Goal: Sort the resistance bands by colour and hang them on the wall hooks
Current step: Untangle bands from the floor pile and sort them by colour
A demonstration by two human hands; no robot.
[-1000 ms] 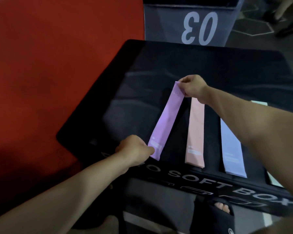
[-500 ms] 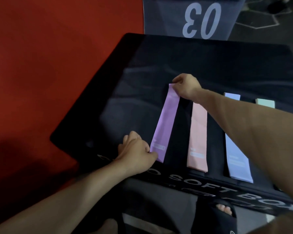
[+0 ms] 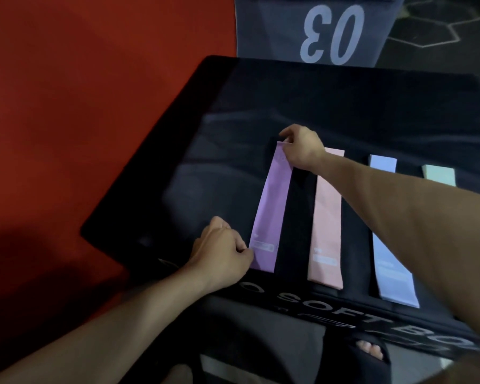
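A purple resistance band (image 3: 272, 209) lies stretched flat on the black soft box (image 3: 233, 112). My left hand (image 3: 222, 248) pinches its near end and my right hand (image 3: 302, 145) pinches its far end. To its right lie a pink band (image 3: 327, 217), then a light blue band (image 3: 391, 273), both partly under my right forearm. A pale green band (image 3: 438, 174) shows only its far end at the right. No wall hooks are in view.
A red floor (image 3: 67, 106) lies to the left of the box. A grey block marked 03 (image 3: 330, 31) stands behind it. My sandalled foot (image 3: 369, 353) shows below the box's front edge, which bears white lettering.
The purple band has swung from a slant to lie nearly parallel with the pink one, and now rests flat on the box. Both hands moved with its ends.
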